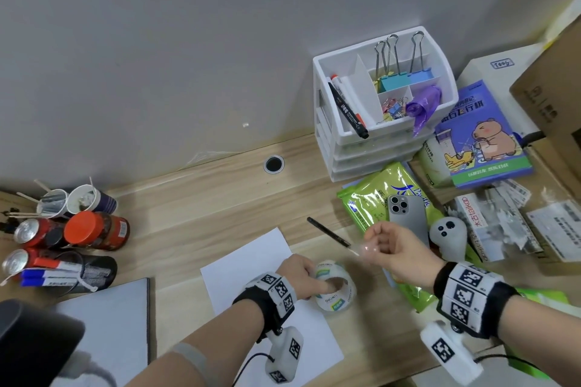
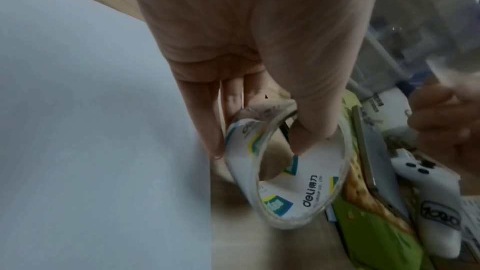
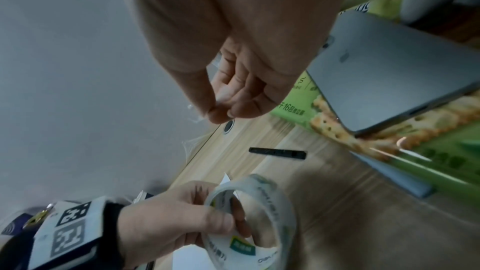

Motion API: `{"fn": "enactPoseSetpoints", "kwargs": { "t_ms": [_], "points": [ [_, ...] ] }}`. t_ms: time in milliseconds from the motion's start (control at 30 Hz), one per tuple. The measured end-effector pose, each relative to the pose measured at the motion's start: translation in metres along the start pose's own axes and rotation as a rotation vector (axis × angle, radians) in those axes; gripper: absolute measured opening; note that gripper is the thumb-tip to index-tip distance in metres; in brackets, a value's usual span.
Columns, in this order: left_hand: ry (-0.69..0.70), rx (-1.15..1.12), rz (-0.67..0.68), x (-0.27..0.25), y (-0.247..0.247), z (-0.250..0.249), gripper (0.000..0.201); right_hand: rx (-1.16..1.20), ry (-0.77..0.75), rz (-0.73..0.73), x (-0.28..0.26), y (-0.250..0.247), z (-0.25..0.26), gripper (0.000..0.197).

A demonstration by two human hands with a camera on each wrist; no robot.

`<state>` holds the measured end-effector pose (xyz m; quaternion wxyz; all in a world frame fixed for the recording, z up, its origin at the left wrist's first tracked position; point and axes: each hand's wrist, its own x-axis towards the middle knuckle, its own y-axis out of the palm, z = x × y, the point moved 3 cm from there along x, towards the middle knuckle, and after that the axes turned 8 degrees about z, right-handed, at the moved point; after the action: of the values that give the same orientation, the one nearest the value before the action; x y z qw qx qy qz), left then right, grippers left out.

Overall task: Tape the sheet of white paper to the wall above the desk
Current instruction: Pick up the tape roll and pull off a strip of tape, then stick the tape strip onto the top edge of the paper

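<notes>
Grey wall (image 1: 188,50) bare, far side. Wooden desk (image 1: 220,198) below it. White paper (image 1: 251,264) lay flat on desk, near centre, under my left wrist. My left hand (image 1: 298,276) gripped the tape roll (image 1: 336,289), thumb through core. My right hand (image 1: 396,253) pinched a clear tape strip (image 1: 366,249), right of roll.

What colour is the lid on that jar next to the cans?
The jar lid is orange-red, seen best in the head view.
</notes>
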<state>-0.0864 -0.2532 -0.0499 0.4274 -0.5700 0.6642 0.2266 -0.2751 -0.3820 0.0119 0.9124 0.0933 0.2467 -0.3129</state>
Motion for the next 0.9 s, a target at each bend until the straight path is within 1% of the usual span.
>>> {"fn": "enactPoseSetpoints", "kwargs": {
  "t_ms": [100, 133, 233, 267, 300, 367, 400, 433, 500, 533, 600, 667, 767, 833, 900],
  "points": [
    [-0.01, 0.031, 0.017, 0.007, 0.015, -0.005, 0.025, -0.02, 0.02, 0.036, 0.002, 0.01, -0.009, 0.036],
    [-0.004, 0.034, 0.027, 0.006, 0.018, -0.007, 0.024, -0.03, 0.021, 0.045, 0.004, 0.013, -0.011, 0.038],
    [0.025, 0.096, 0.043, 0.003, 0.021, -0.005, 0.049, -0.091, 0.02, 0.088, 0.014, 0.03, -0.014, 0.039],
    [0.037, 0.12, 0.043, 0.0, 0.019, -0.004, 0.05, -0.104, 0.02, 0.098, 0.018, 0.035, -0.014, 0.039],
    [0.049, 0.115, 0.032, -0.004, 0.015, -0.001, 0.044, -0.113, 0.018, 0.109, 0.023, 0.041, -0.012, 0.039],
    [0.062, 0.004, -0.029, -0.015, -0.004, 0.01, 0.028, -0.131, 0.012, 0.11, 0.037, 0.056, -0.007, 0.04],
    [0.062, -0.114, -0.067, -0.022, -0.018, 0.017, 0.027, -0.134, 0.003, 0.105, 0.046, 0.065, -0.003, 0.039],
    [0.052, -0.263, -0.086, -0.028, -0.031, 0.025, 0.03, -0.136, -0.006, 0.099, 0.054, 0.074, 0.0, 0.039],
    [0.056, -0.544, -0.043, -0.043, -0.054, 0.033, 0.033, -0.153, -0.017, 0.104, 0.07, 0.095, 0.006, 0.04],
    [0.071, -0.616, -0.024, -0.05, -0.065, 0.039, 0.031, -0.161, -0.02, 0.127, 0.079, 0.108, 0.009, 0.04],
    [0.106, -0.646, -0.034, -0.058, -0.081, 0.051, 0.029, -0.159, -0.019, 0.196, 0.092, 0.133, 0.016, 0.042],
    [0.105, -0.61, -0.095, -0.057, -0.091, 0.065, 0.03, -0.179, -0.024, 0.267, 0.103, 0.156, 0.022, 0.044],
    [0.095, -0.576, -0.166, -0.054, -0.104, 0.082, 0.023, -0.264, -0.035, 0.348, 0.118, 0.179, 0.025, 0.046],
    [0.095, -0.597, -0.185, -0.052, -0.112, 0.091, 0.02, -0.303, -0.028, 0.369, 0.129, 0.184, 0.024, 0.042],
    [0.083, -0.593, -0.197, -0.048, -0.117, 0.098, 0.023, -0.332, -0.018, 0.378, 0.141, 0.187, 0.024, 0.03]
  ]
}}
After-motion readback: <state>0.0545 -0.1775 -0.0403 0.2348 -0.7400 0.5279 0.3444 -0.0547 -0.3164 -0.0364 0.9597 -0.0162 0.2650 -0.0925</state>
